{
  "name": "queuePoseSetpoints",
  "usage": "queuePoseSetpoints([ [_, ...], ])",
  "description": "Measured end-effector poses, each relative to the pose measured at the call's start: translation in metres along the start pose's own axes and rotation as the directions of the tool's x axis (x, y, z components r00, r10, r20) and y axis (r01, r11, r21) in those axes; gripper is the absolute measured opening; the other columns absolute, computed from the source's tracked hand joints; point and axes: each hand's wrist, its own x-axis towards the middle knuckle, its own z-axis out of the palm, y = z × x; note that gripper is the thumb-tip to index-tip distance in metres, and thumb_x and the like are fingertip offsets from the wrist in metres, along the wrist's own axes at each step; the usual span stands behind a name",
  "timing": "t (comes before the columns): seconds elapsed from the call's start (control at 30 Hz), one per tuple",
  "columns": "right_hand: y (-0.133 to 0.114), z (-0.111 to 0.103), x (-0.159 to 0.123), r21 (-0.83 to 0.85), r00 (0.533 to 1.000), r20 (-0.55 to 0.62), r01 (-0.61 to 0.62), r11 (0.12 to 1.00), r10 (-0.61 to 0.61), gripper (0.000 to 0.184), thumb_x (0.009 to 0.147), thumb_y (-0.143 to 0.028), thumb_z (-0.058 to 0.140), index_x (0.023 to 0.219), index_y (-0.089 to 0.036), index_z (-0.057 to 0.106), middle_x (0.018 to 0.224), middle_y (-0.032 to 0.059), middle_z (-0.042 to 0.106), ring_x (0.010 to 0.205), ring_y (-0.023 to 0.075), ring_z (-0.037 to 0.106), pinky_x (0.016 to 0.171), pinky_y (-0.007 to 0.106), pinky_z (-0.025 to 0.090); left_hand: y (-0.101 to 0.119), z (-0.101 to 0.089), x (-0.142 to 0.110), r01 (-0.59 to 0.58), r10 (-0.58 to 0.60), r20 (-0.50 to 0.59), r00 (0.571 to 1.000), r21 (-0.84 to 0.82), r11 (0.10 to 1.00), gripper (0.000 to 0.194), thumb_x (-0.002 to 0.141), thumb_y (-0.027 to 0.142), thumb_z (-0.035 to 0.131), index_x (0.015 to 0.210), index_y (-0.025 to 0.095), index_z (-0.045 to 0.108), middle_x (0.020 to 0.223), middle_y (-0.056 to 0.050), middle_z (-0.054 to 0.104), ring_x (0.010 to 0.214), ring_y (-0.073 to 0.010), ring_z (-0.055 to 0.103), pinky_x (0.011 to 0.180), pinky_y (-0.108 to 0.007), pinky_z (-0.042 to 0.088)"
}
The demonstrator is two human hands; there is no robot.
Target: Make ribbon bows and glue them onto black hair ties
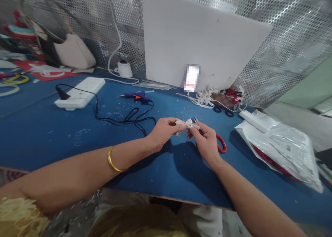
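Both of my hands meet over the middle of the blue table, closed on a small white ribbon bow [189,123]. My left hand [164,131] pinches its left side between thumb and fingers. On the other side, the fingertips of my right hand [206,142] grip the bow's right end. My fingers hide part of it. Partly covered by my right hand lies a pair of scissors with a red handle [221,143], its metal blades just showing beyond the fingers.
A blue glue gun [138,96] and its black cord [129,119] lie ahead on the left, by a white power strip [80,93]. White ribbon pieces [206,97] lie near a lit phone [191,78]. On the right is a plastic-wrapped package [282,143]; a handbag [74,50] stands back left.
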Motion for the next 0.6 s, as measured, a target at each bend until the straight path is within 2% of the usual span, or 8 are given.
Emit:
queuePoseSetpoints([
  [0.1, -0.0006, -0.0002, -0.0004, -0.075, 0.999, -0.017, 0.033, 0.997, -0.034, 0.018, 0.082, -0.024, 0.054, 0.068, -0.017, 0.061, 0.059, -0.0018, 0.058, 0.057, 0.0122, 0.054, 0.057, 0.024, 0.040, 0.0009, 0.0009, -0.0014, -0.032, 0.032, 0.012, 0.999, -0.001, 0.999, 0.021, 0.068, 0.035, 0.072, 0.080, 0.017, 0.073, 0.065, 0.000, 0.062, 0.061, -0.0104, 0.049, 0.061, -0.025, 0.038],
  [0.23, -0.0024, -0.0004, -0.0005, -0.096, 0.999, 0.026, 0.031, 0.995, -0.028, 0.023, 0.084, -0.025, 0.051, 0.063, -0.018, 0.058, 0.057, -0.0019, 0.057, 0.055, 0.0117, 0.051, 0.056, 0.024, 0.038, 0.0017, 0.0012, -0.0022, -0.055, 0.053, 0.042, 0.998, 0.034, 0.998, 0.020, 0.069, 0.033, 0.072, 0.081, 0.017, 0.075, 0.068, 0.000, 0.066, 0.066, -0.0121, 0.053, 0.066, -0.025, 0.040],
  [0.4, -0.0013, 0.0000, -0.0008, -0.175, 0.996, 0.078, 0.045, 0.984, -0.032, 0.025, 0.086, -0.025, 0.049, 0.063, -0.018, 0.057, 0.056, -0.0020, 0.055, 0.056, 0.0120, 0.050, 0.057, 0.024, 0.037, -0.0012, 0.0025, -0.0001, -0.034, 0.032, -0.062, 0.998, -0.031, 0.999, 0.017, 0.066, 0.030, 0.074, 0.074, 0.016, 0.074, 0.067, -0.001, 0.068, 0.063, -0.0123, 0.056, 0.065, -0.025, 0.042],
  [0.5, -0.0014, 0.0014, -0.0028, -0.273, 0.982, 0.153, 0.154, 0.950, -0.115, 0.024, 0.085, -0.018, 0.047, 0.062, -0.019, 0.053, 0.057, -0.0024, 0.051, 0.057, 0.0118, 0.048, 0.057, 0.024, 0.035, -0.0035, 0.0033, 0.0010, -0.019, 0.008, -0.113, 0.994, -0.103, 0.995, 0.014, 0.063, 0.029, 0.076, 0.068, 0.016, 0.072, 0.064, 0.000, 0.066, 0.060, -0.0111, 0.055, 0.061, -0.025, 0.042],
  [0.6, -0.0030, 0.0033, -0.0059, -0.420, 0.935, 0.245, 0.341, 0.841, -0.257, 0.024, 0.085, -0.013, 0.043, 0.062, -0.019, 0.050, 0.062, -0.0010, 0.051, 0.060, 0.0124, 0.048, 0.059, 0.025, 0.033, -0.0035, 0.0041, 0.0002, 0.002, -0.024, -0.131, 0.991, -0.167, 0.986, 0.017, 0.058, 0.029, 0.079, 0.064, 0.016, 0.070, 0.064, 0.001, 0.065, 0.061, -0.0107, 0.054, 0.062, -0.025, 0.042],
])
